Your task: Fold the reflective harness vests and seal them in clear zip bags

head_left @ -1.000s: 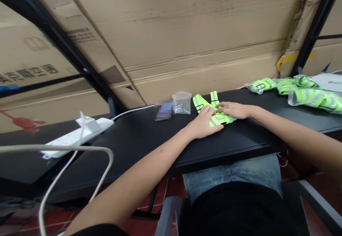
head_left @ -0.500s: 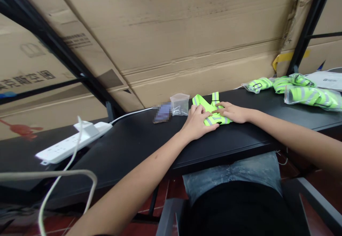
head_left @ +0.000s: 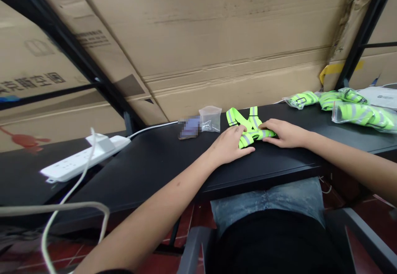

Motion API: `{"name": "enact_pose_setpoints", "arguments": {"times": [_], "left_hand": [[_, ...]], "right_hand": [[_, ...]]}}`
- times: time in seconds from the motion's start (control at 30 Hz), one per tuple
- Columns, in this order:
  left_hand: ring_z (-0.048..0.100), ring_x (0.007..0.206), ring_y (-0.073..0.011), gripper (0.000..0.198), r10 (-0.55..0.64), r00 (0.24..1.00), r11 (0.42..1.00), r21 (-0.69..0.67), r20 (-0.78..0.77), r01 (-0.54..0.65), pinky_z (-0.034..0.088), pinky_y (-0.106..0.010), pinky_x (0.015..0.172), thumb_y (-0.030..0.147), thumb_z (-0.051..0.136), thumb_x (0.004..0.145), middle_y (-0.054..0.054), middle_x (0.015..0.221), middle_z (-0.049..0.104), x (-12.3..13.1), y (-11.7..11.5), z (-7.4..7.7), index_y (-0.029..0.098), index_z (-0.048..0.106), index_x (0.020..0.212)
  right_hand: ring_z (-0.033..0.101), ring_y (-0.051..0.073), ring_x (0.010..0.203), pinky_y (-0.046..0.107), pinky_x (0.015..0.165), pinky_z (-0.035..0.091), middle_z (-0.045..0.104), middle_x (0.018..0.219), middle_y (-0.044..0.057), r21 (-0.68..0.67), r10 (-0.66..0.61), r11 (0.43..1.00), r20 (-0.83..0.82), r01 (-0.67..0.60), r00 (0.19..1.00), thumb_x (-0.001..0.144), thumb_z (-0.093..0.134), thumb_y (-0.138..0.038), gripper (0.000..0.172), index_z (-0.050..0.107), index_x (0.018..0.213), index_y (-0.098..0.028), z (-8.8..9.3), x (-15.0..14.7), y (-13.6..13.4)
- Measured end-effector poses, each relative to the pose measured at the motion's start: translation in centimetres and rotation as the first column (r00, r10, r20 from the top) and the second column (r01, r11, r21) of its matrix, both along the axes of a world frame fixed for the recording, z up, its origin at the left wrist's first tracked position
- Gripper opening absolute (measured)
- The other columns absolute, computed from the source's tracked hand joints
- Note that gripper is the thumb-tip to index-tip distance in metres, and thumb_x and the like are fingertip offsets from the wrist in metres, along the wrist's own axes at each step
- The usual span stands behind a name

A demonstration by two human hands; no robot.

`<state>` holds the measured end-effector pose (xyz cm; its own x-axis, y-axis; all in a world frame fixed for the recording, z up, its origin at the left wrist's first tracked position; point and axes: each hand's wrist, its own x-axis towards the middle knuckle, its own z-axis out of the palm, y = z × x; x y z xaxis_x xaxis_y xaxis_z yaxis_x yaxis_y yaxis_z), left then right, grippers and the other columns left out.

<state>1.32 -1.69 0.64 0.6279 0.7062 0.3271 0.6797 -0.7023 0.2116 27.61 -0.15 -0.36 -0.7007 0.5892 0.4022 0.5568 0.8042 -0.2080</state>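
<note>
While a black table (head_left: 149,162) runs across, bagged green bundles (head_left: 366,115) sit far right. The green harness (head_left: 248,126) looks only part gathered: near bands bunched, two far straps (head_left: 253,113) left loose. Its left edge is under the left hand (head_left: 228,146), thumb spread; right hand (head_left: 283,133)'s at its right end. Can't tell if either's pinching. Small clear bag (head_left: 211,117) farther left.

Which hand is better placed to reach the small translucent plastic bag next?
Probably the left hand: it is nearer the small translucent plastic bag. The right hand is farther off, at the right end of the neon-green, silver-striped fabric straps.
</note>
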Motion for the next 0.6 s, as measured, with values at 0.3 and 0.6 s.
{"name": "enact_pose_setpoints", "arguments": {"times": [0.3, 0.6], "left_hand": [[0.055, 0.094, -0.0250, 0.023, 0.247, 0.942, 0.964, -0.154, 0.226, -0.215, 0.046, -0.041, 0.088, 0.043, 0.052, 0.091, -0.004, 0.090, 0.056, 0.0, 3.0, -1.5, 0.021, 0.059, 0.096], [0.051, 0.099, -0.0251, 0.029, 0.262, 0.949, 0.961, 0.044, 0.173, -0.273, 0.044, -0.042, 0.094, 0.043, 0.040, 0.099, -0.010, 0.101, 0.054, 0.8, 4.6, -1.8, 0.017, 0.052, 0.099]], "right_hand": [[0.060, 0.019, 0.075, 0.033, 0.075, 0.046, 0.067, 0.087, 0.006, -0.178, -0.141, 0.975, -0.056, 0.129, 0.988, 0.099, 0.038, -0.044, 0.037, 0.061, 0.113, -0.019, 0.7, -2.0, 2.8], [0.054, 0.030, 0.107, 0.049, 0.100, 0.039, 0.061, 0.104, 0.014, -0.126, -0.192, 0.972, 0.066, 0.199, 0.979, 0.099, 0.032, -0.045, 0.048, 0.072, 0.109, -0.020, -1.8, -2.5, 7.1]]}}
